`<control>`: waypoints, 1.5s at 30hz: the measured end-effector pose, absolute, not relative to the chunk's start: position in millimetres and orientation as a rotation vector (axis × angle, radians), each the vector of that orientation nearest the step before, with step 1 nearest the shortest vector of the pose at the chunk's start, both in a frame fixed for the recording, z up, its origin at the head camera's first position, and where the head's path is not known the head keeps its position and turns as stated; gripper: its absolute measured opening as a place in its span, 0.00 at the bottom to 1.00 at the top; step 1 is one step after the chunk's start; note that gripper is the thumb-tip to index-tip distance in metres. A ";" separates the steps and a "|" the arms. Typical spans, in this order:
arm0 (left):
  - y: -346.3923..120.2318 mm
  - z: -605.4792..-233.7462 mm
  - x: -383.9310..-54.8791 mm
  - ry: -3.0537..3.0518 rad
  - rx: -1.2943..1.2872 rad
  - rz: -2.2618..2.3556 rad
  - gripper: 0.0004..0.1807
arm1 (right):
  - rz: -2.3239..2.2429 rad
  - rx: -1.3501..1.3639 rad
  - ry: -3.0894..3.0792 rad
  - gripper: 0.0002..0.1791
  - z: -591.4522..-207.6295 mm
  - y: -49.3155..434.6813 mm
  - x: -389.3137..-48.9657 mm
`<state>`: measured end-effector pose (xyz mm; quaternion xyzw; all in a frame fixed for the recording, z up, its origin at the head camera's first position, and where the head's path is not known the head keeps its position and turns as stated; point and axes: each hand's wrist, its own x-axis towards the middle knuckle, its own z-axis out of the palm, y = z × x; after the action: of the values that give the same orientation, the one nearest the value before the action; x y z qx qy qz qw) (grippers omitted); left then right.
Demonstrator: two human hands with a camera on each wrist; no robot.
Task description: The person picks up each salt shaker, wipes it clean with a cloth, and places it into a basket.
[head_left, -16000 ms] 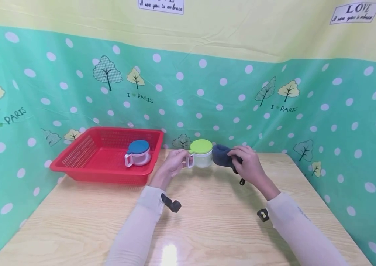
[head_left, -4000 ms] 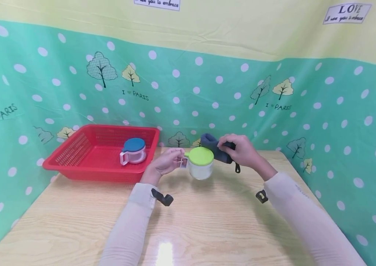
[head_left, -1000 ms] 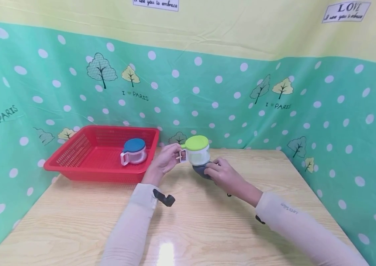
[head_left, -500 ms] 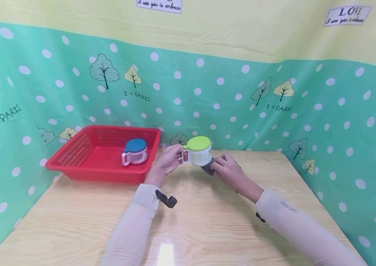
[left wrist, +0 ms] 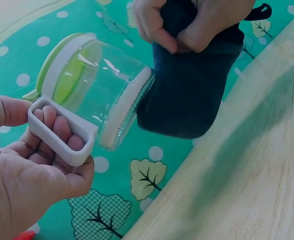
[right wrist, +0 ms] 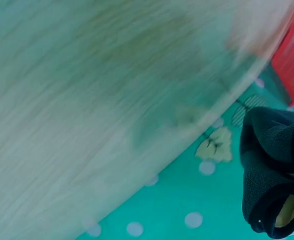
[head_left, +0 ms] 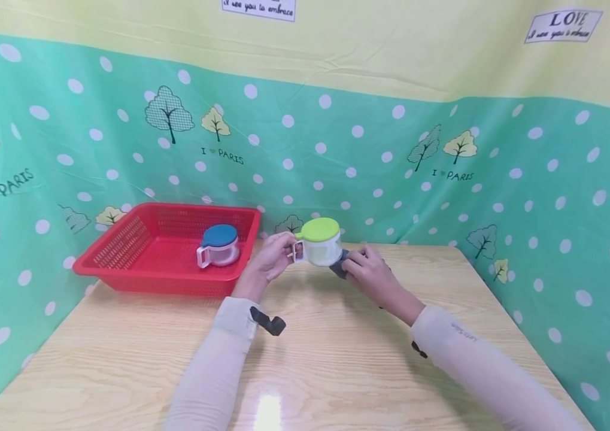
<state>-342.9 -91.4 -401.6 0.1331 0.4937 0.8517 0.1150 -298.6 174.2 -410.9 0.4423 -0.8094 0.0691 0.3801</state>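
Observation:
My left hand (head_left: pixel 274 258) grips the white handle (left wrist: pixel 83 159) of a clear glass seasoning jar (head_left: pixel 322 252), fingers passing through the loop. The jar has a lime green lid (head_left: pixel 319 230) on top and is held above the table. In my right hand (head_left: pixel 372 276) is a dark blue folded cloth (left wrist: pixel 186 95) with a black loop (left wrist: pixel 260 12), pinched between thumb and fingers. The cloth meets the jar's lower right side by its white base (left wrist: pixel 129 107). The right wrist view shows only the bunched cloth (right wrist: pixel 271 165), with the hand mostly out of frame.
On the left of the wooden table (head_left: pixel 326 359) stands a red perforated basket (head_left: pixel 164 278). A similar jar with a blue lid (head_left: pixel 219 235) sits inside it at the right. A green dotted curtain (head_left: pixel 358 161) closes off the back and sides.
Four seconds ago the jar hung lower, with the cloth behind its right side. A second ago the cloth was under the base; now it is at the lower right side. The basket jar stayed put.

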 end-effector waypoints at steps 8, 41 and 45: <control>-89.0 -400.3 -344.3 1.421 0.337 2.529 0.17 | 0.195 1.246 -1.993 0.14 -414.7 149.5 -282.8; -91.3 -400.9 -347.3 1.368 0.237 2.594 0.14 | 0.241 1.280 -1.825 0.11 -411.3 154.5 -283.6; -92.1 -401.2 -348.5 1.362 0.195 2.605 0.12 | 0.258 1.267 -1.828 0.11 -408.0 168.0 -281.6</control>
<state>-348.5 -92.1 -401.2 0.0658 0.4602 0.8800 0.0978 -281.6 168.0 -408.0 0.5093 -0.7347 0.1035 0.4360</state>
